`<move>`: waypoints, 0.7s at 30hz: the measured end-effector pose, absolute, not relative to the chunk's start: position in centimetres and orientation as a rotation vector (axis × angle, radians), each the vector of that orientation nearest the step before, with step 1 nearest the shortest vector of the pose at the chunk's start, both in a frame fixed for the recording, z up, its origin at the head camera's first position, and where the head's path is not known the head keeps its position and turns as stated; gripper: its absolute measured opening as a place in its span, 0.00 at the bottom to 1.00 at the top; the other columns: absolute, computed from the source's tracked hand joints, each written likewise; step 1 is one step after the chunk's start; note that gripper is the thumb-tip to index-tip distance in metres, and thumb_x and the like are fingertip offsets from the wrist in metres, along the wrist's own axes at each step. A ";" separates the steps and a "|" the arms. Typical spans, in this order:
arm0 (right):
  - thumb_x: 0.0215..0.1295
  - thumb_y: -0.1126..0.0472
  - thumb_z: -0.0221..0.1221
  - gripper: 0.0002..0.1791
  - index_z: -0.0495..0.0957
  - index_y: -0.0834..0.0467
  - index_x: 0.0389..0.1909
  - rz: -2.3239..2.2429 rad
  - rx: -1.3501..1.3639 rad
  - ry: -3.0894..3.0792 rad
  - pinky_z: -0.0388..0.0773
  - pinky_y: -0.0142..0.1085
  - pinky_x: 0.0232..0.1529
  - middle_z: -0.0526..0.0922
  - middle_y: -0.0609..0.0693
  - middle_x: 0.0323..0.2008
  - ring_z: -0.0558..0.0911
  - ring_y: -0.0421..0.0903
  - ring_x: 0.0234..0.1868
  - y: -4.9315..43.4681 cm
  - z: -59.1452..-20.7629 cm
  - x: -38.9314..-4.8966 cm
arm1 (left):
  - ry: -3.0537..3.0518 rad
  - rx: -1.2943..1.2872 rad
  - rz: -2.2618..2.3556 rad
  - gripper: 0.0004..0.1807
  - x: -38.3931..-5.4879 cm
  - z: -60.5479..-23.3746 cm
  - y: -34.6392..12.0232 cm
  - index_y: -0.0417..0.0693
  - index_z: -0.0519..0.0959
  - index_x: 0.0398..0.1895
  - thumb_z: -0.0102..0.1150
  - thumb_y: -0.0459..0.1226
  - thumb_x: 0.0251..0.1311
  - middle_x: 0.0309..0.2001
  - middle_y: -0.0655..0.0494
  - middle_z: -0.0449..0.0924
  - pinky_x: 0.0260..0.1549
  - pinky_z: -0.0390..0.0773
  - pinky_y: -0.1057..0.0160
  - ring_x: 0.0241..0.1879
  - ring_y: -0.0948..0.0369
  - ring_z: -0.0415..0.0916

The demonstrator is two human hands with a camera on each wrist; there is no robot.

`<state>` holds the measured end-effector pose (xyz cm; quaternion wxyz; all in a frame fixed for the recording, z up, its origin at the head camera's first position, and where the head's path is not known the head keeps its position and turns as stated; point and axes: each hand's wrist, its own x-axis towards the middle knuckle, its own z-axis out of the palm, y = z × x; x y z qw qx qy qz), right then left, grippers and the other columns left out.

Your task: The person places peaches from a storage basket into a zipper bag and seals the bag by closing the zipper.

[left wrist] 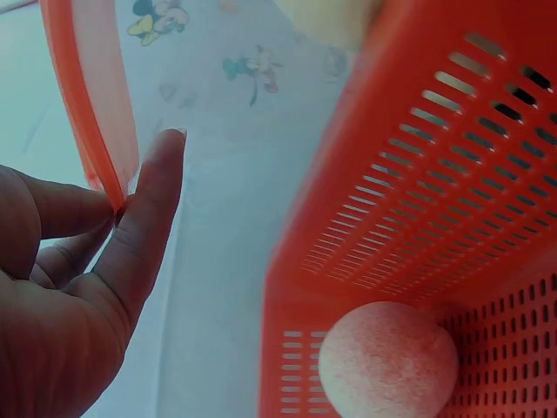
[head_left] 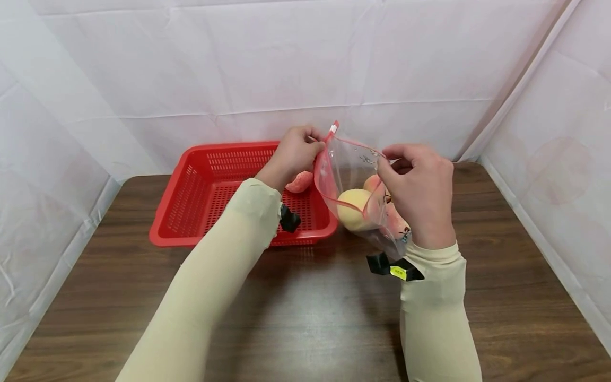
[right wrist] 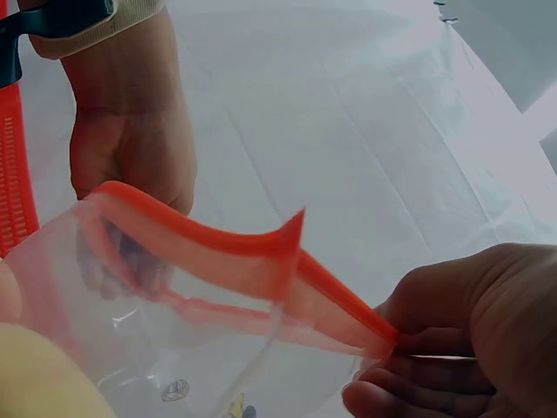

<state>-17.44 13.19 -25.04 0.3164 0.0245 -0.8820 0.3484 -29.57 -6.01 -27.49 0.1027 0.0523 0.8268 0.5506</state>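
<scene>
A clear zip bag (head_left: 350, 164) with a red zip edge and small cartoon prints hangs between both hands, its mouth spread apart. My left hand (head_left: 295, 154) pinches the zip edge at the far left, just below the slider (head_left: 333, 127). On the other side, my right hand (head_left: 420, 183) pinches the edge between thumb and fingers. A yellow peach (head_left: 352, 209) and pinkish peaches (head_left: 395, 220) show through the bag, partly covered by its folds and the right hand. Another pink peach (left wrist: 387, 361) lies in the red basket (head_left: 167, 212), below my left wrist.
The slotted plastic basket stands on a dark wood table (head_left: 305, 318), left of the bag. Behind it hangs a pale sheet (head_left: 286, 63), with more sheeting (head_left: 553, 138) along both sides. Black camera mounts (head_left: 379, 263) sit on the wrists.
</scene>
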 end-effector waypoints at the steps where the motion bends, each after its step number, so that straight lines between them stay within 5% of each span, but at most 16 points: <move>1: 0.59 0.57 0.61 0.09 0.87 0.56 0.32 0.915 0.068 -2.349 0.68 0.26 0.29 0.86 0.52 0.26 0.81 0.43 0.26 13.2 -25.1 -17.4 | 2.432 0.148 1.628 0.07 -29.6 -27.6 -6.0 0.44 0.76 0.45 0.52 0.36 0.68 0.40 0.48 0.77 0.28 0.84 0.64 0.29 0.58 0.76; 9: 0.59 0.57 0.60 0.09 0.87 0.56 0.34 0.897 0.075 -2.482 0.71 0.34 0.29 0.86 0.52 0.26 0.80 0.45 0.27 13.4 -25.1 -17.4 | 2.399 0.126 1.635 0.07 -29.4 -28.2 -5.9 0.45 0.76 0.45 0.53 0.36 0.68 0.38 0.48 0.76 0.27 0.83 0.64 0.28 0.59 0.75; 21: 0.58 0.59 0.58 0.10 0.88 0.55 0.29 0.927 0.047 -2.392 0.67 0.26 0.26 0.86 0.51 0.24 0.80 0.43 0.23 13.0 -25.2 -17.6 | 2.239 0.128 1.704 0.11 -28.8 -27.9 -7.9 0.44 0.74 0.48 0.54 0.39 0.66 0.43 0.46 0.79 0.34 0.85 0.56 0.33 0.53 0.82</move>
